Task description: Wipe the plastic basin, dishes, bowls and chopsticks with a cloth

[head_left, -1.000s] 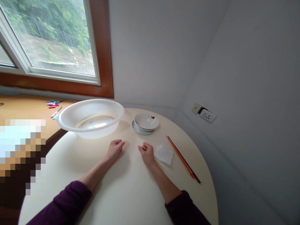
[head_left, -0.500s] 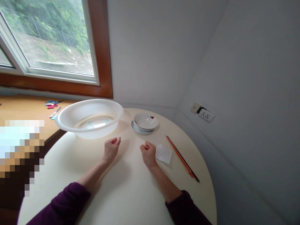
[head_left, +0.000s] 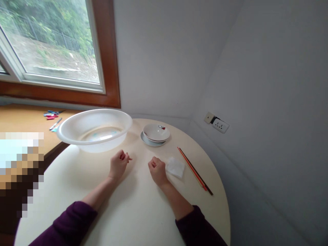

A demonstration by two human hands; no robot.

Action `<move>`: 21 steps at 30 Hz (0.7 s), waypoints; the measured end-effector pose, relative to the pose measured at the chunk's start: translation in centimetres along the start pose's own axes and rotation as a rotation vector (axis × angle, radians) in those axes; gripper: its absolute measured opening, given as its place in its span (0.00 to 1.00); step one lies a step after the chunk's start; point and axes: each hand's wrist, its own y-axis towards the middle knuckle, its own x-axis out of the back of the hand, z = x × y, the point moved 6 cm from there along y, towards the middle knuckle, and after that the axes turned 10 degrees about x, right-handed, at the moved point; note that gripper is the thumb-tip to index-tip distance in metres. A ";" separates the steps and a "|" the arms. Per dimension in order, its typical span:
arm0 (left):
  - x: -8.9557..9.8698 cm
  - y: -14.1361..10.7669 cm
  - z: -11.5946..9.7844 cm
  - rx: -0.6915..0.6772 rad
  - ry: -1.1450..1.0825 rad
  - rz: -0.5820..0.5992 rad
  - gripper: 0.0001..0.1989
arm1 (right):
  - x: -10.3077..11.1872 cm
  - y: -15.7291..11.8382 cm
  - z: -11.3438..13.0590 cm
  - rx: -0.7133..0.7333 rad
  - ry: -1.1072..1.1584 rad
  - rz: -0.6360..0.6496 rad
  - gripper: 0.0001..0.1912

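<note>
My left hand [head_left: 119,165] is closed in a loose fist over the round table [head_left: 123,218], in front of the basin, with nothing visible in it. To its right, my right hand [head_left: 157,170] is also a fist and shows nothing held. A white square tissue [head_left: 175,167] lies just right of my right hand. The translucent plastic basin [head_left: 102,146] stands at the back left. Behind my hands a white bowl [head_left: 155,132] with a red pattern rests on a pale plate [head_left: 146,140]. Orange, dark brown and light sticks [head_left: 193,168] lie together at the right.
A wooden desk [head_left: 25,118] at the left holds small coloured items [head_left: 52,115] and a pen [head_left: 55,123]. Walls stand close behind and right of the table, with a socket [head_left: 220,125] on the right one. A window is at the upper left.
The view has shifted slightly. My left fist has turned a little, and its fingers look slightly rearranged, with one fingertip sticking out. The objects on the table keep their places.
</note>
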 end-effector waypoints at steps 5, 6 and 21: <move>0.0 -0.6 -1.7 -0.258 0.137 0.042 0.08 | 0.3 0.3 1.8 0.163 -0.236 0.033 0.07; -0.1 -0.8 -2.1 -0.308 0.172 0.046 0.15 | 0.2 0.3 2.1 0.183 -0.266 0.061 0.06; -1.3 -2.5 -2.7 -0.517 0.441 0.183 0.35 | -0.5 -0.2 3.2 0.254 -0.464 0.216 0.41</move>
